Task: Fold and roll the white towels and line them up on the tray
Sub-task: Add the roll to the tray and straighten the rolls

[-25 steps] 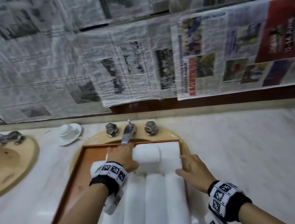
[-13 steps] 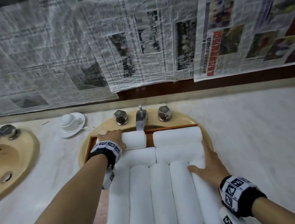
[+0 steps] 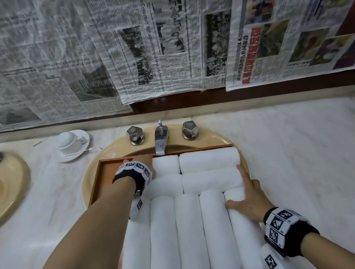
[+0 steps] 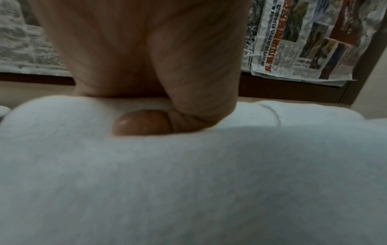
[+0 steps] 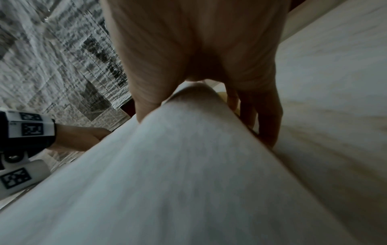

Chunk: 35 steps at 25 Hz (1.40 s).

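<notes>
From head height we look forward and down over the tray (image 3: 104, 171) toward the newspaper-covered wall (image 3: 155, 43). Each wrist view sits almost against the towels (image 4: 188, 182), facing that wall (image 4: 293, 41). All three views share towels and newspapers (image 5: 52, 66).

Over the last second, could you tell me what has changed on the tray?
The left hand carried the short rolled towel to the tray's far row and grips it there. The right hand slid to the rightmost towel, pressing it. The other rolls stayed put.
</notes>
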{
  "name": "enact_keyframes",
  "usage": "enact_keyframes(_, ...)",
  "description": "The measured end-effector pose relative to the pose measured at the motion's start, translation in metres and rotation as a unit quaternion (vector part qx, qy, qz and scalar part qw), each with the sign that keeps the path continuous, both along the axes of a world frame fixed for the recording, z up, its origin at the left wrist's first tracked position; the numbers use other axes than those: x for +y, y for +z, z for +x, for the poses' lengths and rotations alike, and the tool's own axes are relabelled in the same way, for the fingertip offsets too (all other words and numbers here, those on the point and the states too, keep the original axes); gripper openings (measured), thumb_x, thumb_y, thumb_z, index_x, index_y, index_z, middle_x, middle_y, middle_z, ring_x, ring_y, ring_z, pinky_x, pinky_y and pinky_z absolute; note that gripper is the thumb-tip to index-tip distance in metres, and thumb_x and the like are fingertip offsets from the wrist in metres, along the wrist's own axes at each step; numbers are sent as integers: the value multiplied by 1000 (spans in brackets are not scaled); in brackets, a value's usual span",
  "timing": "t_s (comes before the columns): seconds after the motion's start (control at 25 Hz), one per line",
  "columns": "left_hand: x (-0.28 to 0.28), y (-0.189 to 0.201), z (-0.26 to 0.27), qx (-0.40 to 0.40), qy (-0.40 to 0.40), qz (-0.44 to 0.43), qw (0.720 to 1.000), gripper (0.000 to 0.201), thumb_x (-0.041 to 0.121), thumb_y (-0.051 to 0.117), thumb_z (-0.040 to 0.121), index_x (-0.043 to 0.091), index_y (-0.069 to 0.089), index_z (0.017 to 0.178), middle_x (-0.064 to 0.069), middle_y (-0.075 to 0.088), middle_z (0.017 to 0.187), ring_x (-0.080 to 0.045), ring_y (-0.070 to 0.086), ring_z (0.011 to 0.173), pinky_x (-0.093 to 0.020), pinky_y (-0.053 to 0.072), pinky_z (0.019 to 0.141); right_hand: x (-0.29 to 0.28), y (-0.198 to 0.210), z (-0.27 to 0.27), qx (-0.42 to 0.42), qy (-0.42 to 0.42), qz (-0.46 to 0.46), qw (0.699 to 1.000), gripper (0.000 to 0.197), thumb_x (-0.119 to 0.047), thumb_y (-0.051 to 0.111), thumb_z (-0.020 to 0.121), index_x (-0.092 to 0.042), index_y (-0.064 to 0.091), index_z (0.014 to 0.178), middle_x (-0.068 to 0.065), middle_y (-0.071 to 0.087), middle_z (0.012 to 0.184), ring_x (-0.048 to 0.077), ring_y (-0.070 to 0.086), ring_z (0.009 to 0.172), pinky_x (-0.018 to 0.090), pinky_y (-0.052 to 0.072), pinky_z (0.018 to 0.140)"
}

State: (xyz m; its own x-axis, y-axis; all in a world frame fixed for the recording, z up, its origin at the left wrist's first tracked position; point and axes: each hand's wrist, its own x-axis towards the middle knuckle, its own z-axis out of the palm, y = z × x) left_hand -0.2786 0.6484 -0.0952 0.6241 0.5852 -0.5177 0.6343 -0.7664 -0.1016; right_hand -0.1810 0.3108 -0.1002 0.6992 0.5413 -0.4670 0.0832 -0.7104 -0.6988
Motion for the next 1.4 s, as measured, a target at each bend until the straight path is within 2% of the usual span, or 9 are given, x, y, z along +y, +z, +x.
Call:
enact_keyframes(0.16, -15, 21, 1, -92, 23, -43, 995, 40, 10, 58, 84, 17, 59, 123, -8, 64, 120, -28, 60, 106, -37, 49, 94, 1, 2, -1, -1, 0, -7, 1000, 110, -35, 75, 77, -49, -8, 147, 9, 25, 136, 28, 41, 125, 35, 34, 104)
enact_keyframes(0.32, -14, 55, -38, -235, 176, -4, 956, 35, 10, 54, 84, 12, 66, 116, -14, 65, 116, -33, 63, 98, -34, 52, 82, 3, 8, -1, 2, 4, -14, 1000, 109, -37, 74, 79, -47, -8, 148, 11, 21, 144, 31, 36, 131, 38, 33, 107)
enact_keyframes(0.48, -4, 48, -121, -161, 283, 14, 945, 33, 23, 52, 91, 3, 60, 117, -20, 61, 116, -34, 60, 105, -39, 49, 87, 1, 6, -2, 11, 1, -20, 1000, 109, -39, 74, 79, -48, -11, 148, 12, 21, 146, 31, 35, 133, 40, 33, 108)
enact_keyframes(0.6, -8, 32, -163, -137, 325, -19, 936, 29, 11, 55, 83, 13, 43, 110, -11, 52, 89, -29, 56, 82, -35, 48, 71, 1, 5, -2, -11, 8, -18, 1000, 112, -43, 74, 77, -49, -13, 147, 17, 27, 145, 34, 38, 131, 42, 35, 108)
enact_keyframes(0.68, -12, 15, -179, -141, 386, -71, 909, 31, 15, 50, 93, 9, 44, 122, -14, 58, 104, -25, 53, 87, -34, 46, 76, 0, 1, 0, -20, 12, -16, 1000, 114, -48, 75, 74, -48, -13, 147, 18, 32, 144, 35, 41, 129, 44, 37, 107)
enact_keyframes(0.8, -2, -12, -185, -213, 507, -129, 825, 67, 52, 45, 89, 5, 48, 135, -21, 50, 138, -34, 53, 116, -41, 39, 98, -5, -1, 0, -20, 12, -20, 1000, 115, -53, 75, 73, -30, -5, 152, 15, 38, 146, 32, 44, 129, 39, 39, 106)
enact_keyframes(1.0, -37, -17, -184, -278, 540, -168, 776, 58, 44, 42, 94, 3, 52, 133, -24, 55, 132, -40, 53, 116, -44, 37, 103, -30, 9, 10, -19, 21, -6, 1000, 77, -51, 73, 78, -20, 40, 141, 6, 55, 135, 26, 54, 120, 33, 44, 100)
enact_keyframes(1.28, -96, -44, -152, -353, 577, -194, 710, 80, 64, 53, 63, 6, 58, 118, -19, 61, 118, -40, 57, 106, -44, 41, 99, -115, 24, 63, -20, 29, 18, 999, 63, -44, 74, 80, -21, 50, 134, 2, 60, 128, 21, 57, 113, 28, 45, 94)
enact_keyframes(1.4, -142, -54, -109, -397, 545, -184, 715, 84, 63, 52, 55, 2, 63, 112, -24, 65, 112, -39, 60, 98, -49, 43, 98, -169, 30, 105, -11, 31, 25, 999, 59, -44, 73, 81, -23, 51, 131, 1, 61, 125, 19, 56, 104, 26, 44, 86)
